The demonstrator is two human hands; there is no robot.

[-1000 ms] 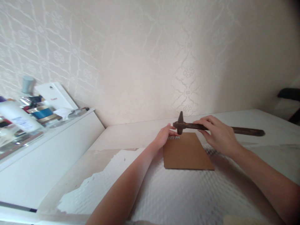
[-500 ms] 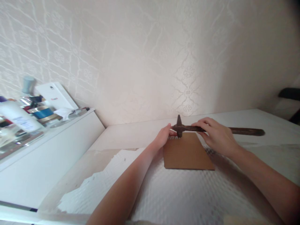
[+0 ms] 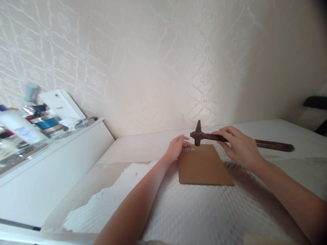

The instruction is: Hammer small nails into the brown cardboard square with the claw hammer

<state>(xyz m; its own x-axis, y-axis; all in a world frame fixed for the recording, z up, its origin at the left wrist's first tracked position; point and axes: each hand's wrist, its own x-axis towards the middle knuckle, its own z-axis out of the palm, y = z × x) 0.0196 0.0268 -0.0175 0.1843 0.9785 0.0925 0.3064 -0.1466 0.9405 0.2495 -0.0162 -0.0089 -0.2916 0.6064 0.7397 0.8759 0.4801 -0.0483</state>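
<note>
My right hand [image 3: 237, 146] is closed around the dark wooden handle of a hammer [image 3: 274, 145]. The hammer lies level, its head above the far edge of a brown board [image 3: 204, 166]. My left hand [image 3: 176, 147] rests at the board's far left corner with its fingers stretched out, and no held thing shows. Just beside those fingertips, a short row of small shiny pieces [image 3: 189, 149] runs along the board's far edge; they are too small to name.
Under the board lies a pale textured sheet [image 3: 194, 211] on a white table [image 3: 143, 146]. To the left stands a white cabinet [image 3: 58, 173] topped with bottles, a blue-banded jar [image 3: 47, 122] and a white box [image 3: 62, 103]. A patterned wall [image 3: 153, 68] rises behind.
The hammer head has lifted slightly and shifted right, away from my left hand. My left fingers have straightened, and more of the row of shiny pieces shows.
</note>
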